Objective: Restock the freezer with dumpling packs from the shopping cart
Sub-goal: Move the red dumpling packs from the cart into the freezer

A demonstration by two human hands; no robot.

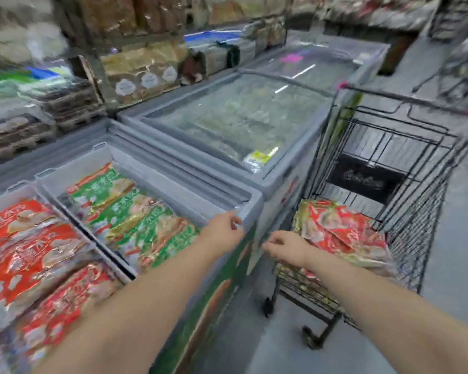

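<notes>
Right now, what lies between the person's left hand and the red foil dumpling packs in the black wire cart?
In the head view, the grey chest freezer's corner rim and the empty right hand lie between them.

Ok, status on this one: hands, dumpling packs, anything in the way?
Left hand at freezer rim, grip unclear; right hand empty, beside shopping cart. Red dumpling packs piled in the cart. Freezer open, nothing seen in the way.

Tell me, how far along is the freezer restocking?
Looks done: the open freezer already holds rows of red freezer packs and green packs. In hand: nothing; the left hand and right hand are empty, stretched toward the shopping cart. Left: a stack of red cart packs waits in it.
</notes>
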